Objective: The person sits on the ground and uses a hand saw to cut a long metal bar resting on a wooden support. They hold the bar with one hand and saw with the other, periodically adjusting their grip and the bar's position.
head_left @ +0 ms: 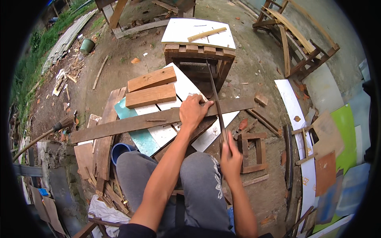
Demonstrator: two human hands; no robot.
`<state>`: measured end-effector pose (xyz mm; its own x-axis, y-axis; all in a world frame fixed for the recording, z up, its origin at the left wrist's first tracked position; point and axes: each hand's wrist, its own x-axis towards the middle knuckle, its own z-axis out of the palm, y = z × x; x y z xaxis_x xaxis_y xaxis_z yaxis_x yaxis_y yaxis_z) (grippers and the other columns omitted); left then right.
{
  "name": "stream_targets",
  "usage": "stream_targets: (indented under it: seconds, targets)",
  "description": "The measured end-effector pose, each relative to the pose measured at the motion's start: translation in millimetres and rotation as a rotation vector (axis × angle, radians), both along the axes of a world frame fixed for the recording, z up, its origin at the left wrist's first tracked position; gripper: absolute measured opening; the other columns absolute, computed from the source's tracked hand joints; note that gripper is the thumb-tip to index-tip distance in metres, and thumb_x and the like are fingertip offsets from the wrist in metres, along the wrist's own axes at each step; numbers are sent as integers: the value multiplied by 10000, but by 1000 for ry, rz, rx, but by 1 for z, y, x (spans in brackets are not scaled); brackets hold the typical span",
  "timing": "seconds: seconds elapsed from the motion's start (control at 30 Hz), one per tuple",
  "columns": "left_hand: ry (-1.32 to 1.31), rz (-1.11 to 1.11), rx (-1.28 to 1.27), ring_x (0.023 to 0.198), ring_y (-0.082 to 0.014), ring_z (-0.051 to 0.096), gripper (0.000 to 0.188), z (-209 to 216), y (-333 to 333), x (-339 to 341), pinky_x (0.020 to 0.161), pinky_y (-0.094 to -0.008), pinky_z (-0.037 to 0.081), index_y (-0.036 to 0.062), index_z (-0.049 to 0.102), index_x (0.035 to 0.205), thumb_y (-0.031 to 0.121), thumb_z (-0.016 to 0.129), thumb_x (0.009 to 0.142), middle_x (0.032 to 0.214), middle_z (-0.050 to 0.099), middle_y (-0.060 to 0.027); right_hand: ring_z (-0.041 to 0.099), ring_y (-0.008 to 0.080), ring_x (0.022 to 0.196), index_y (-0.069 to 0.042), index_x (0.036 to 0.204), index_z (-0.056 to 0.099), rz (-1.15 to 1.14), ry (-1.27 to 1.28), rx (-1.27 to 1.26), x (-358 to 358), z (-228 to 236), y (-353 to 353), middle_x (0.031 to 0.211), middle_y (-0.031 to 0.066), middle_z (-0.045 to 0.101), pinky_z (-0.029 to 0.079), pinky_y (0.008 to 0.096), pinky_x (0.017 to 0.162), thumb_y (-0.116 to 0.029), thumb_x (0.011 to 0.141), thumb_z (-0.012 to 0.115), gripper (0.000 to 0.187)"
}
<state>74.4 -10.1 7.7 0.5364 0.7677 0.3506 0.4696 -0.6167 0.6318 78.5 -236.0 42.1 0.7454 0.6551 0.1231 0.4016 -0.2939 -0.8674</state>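
A long brown wooden plank (127,127) lies slantwise in front of my knees, across white and teal painted boards (145,139). My left hand (193,111) grips the plank near its right part, fingers bent over it and thumb pointing right. Just right of that thumb, a handsaw (215,91) crosses the plank, its long narrow blade pointing away from me. My right hand (231,157) is closed round the saw's handle, slightly blurred. Whether the teeth have cut into the wood I cannot tell. Two thick wooden blocks (151,96) rest on the boards beyond the plank.
Ahead stands a wooden stool (202,49) topped by a white board (178,29) with a strip of wood. A small wooden frame (254,152) lies right of my right hand. A blue bucket (120,150) stands by my left knee. Sheets and boards line the right side.
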Motion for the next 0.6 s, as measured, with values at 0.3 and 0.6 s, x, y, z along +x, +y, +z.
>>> stream_targets:
  seconds: [0.3, 0.6]
  targets:
    - [0, 21, -8, 786, -282, 651, 391, -8, -1, 2, 695, -395, 516, 47, 716, 769, 432, 788, 773, 799, 674, -92, 677, 332, 1109, 37, 1433, 470, 5, -65, 16, 1, -20, -3, 1257, 283, 631, 548, 352, 833, -124, 1015, 505, 449]
    - [10, 33, -1, 784, -282, 652, 374, -8, -1, 3, 694, -400, 516, 52, 714, 784, 421, 782, 782, 788, 669, -86, 736, 284, 939, 52, 1432, 472, 5, -120, -145, -33, -5, -72, 1194, 257, 676, 554, 331, 691, -73, 986, 530, 467]
